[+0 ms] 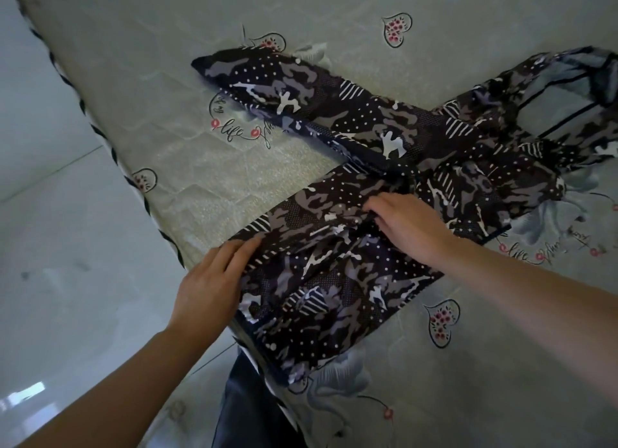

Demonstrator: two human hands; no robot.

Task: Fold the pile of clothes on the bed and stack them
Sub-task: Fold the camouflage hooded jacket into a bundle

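Clothing in sight comes to one piece: a dark camouflage garment (pixel 384 186) printed with white dots, stripes and grey blotches, spread over the middle of the bed. It has two long limbs, one reaching toward ten o'clock from the centre, the other running toward seven o'clock to the near edge of the bed, where its end hangs just over. The body of the garment bunches toward three o'clock, where a lighter lining shows. Whether the limbs are sleeves or legs I cannot tell.

At nine o'clock lies pale tiled floor (pixel 50 213), with a glare of light at the lower left. The bed sheet (pixel 250 13) is pale grey-green, printed with hearts, red berries and the written word "life"; its edge, trimmed in black-and-white twisted cord, runs from eleven o'clock down to six. A dark patch of the person's clothing (pixel 240 411) shows at six o'clock.

Two hands are in view. The left hand (pixel 214 280), at seven o'clock, lies flat with fingers straight, pressing the outer edge of the nearer limb; it grasps nothing. The right hand (pixel 408 223), just right of centre, rests palm down on the same limb, fingertips bent into a crease of the cloth, nipping the fold.
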